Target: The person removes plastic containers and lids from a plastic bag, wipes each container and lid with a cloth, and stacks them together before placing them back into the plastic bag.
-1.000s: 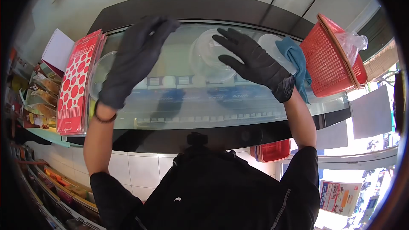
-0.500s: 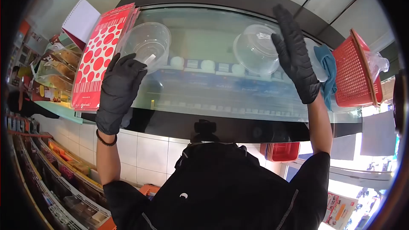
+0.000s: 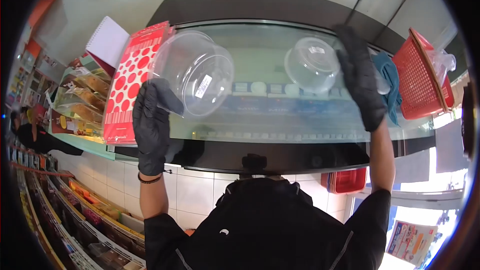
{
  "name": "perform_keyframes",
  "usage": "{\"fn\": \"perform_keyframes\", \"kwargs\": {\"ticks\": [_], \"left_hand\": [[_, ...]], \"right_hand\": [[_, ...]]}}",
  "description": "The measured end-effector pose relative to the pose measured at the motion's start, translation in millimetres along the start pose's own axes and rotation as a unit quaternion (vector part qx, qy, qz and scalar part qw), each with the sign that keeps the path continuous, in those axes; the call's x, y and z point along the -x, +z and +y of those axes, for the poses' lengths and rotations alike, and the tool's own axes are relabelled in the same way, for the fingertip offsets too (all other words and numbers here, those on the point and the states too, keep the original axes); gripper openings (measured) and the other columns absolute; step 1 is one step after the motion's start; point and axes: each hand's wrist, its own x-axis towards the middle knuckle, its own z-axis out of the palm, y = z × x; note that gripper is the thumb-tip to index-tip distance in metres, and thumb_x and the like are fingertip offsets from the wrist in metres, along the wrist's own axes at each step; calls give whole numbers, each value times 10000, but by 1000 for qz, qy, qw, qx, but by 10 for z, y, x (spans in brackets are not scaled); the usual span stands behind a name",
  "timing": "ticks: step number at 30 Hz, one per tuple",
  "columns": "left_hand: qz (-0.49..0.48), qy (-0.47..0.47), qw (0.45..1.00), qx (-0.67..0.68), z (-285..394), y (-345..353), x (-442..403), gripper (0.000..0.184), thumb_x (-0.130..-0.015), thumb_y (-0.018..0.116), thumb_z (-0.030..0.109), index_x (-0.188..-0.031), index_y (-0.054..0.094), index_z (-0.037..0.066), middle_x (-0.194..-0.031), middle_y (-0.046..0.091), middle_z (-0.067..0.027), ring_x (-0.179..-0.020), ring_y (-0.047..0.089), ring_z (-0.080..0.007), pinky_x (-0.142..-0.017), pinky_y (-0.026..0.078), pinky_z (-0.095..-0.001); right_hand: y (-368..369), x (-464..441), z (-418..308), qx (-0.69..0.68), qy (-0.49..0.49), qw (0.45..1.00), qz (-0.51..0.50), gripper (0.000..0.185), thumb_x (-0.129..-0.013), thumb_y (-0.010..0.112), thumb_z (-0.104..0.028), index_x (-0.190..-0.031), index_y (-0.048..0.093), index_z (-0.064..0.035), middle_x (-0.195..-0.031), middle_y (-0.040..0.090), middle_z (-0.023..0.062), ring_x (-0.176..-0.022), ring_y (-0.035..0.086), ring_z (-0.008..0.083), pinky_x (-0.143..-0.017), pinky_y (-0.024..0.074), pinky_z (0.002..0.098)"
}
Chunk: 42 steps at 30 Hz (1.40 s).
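My left hand (image 3: 151,125), in a black glove, grips the near-left edge of a clear plastic tub (image 3: 210,67). That tub is tilted, showing its base with a white label, and its far-left side overlaps a red-and-white dotted packet (image 3: 132,70). A second clear tub (image 3: 311,67) rests base up on the glass counter, also labelled. Just to its right is my gloved right hand (image 3: 361,80), fingers stretched out and slightly blurred. Whether its fingertips touch the tub I cannot tell.
Right of my right hand are a teal cloth (image 3: 387,82) and a red plastic basket (image 3: 417,80). At the left stand a spiral notebook (image 3: 106,40) and bagged bread (image 3: 85,95). The glass counter (image 3: 260,120) has a dark front edge.
My left hand has turned the tub so its labelled base faces more toward me, and moved it rightward. My right hand remains beside the second tub. The camera view has shifted slightly.
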Motion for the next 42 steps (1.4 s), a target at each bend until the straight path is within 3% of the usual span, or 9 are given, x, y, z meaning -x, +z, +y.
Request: {"fn": "perform_keyframes", "kwargs": {"ticks": [8,14,17,24,26,32,35,40,42], "left_hand": [[96,-165,924,331,63,2,222,322,-1008,463,236,-1279,563,94,-1215,636,-60,-1092,613,-200,-963,478,-424],[177,-137,918,328,25,168,460,301,-1007,482,266,-1239,565,94,-1134,661,-51,-1036,639,-185,-938,502,-377],[240,-127,913,304,141,326,411,331,-998,522,315,-1191,566,50,-935,639,-14,-862,640,-122,-787,553,-316],[234,-108,932,255,175,407,431,401,-1013,474,374,-1197,548,25,-795,591,-40,-715,605,-137,-642,538,-325],[175,-83,960,203,117,494,414,412,-1020,450,385,-1194,547,24,-788,584,-41,-718,596,-143,-653,521,-319],[-29,-120,974,192,-72,1071,487,430,-1048,371,370,-1274,479,20,-926,606,-78,-816,590,-138,-751,491,-288],[-17,-103,973,205,-91,1344,587,394,-1052,380,319,-1297,473,25,-990,607,-57,-865,590,-118,-762,487,-294],[73,-15,987,143,-351,1235,592,380,-1036,412,318,-1282,480,36,-973,550,-20,-940,535,-88,-787,469,-257],[58,-5,998,26,-194,1049,476,372,-1005,453,354,-1211,516,50,-896,530,-7,-845,520,-79,-733,460,-239]], "right_hand": [[-431,749,1458,213,143,963,-88,403,-978,487,-164,-1361,486,-39,-1366,512,196,-1267,481,349,-1064,361,411],[-444,918,1396,-222,320,907,160,411,-984,499,-182,-1366,480,-31,-1292,551,188,-1240,505,271,-1030,391,373],[-603,1192,2337,139,198,962,125,370,-931,542,-166,-1256,535,11,-1173,590,202,-1090,565,316,-918,447,397],[-1599,715,431,-57,-65,882,462,713,-691,806,-328,-1152,430,65,-934,543,144,-772,586,297,-677,525,460],[-1327,272,-332,-43,-188,876,441,798,-662,608,-705,-929,535,43,-675,531,99,-526,535,230,-493,492,360],[-526,50,-1842,-4,-20,995,97,126,-906,576,-80,-924,580,45,-767,587,87,-749,564,186,-741,497,284],[175,497,-1793,-388,266,860,198,282,-933,598,-145,-1124,587,61,-1102,645,161,-1073,595,265,-974,437,352],[219,418,-2032,-312,-26,950,1,411,-985,430,-337,-1134,685,-51,-1313,583,168,-1327,375,499,-1100,282,574],[459,627,-2049,-232,-108,966,28,320,-730,715,-164,-1049,734,-160,-1231,638,86,-1271,449,428,-1044,384,535]]}}
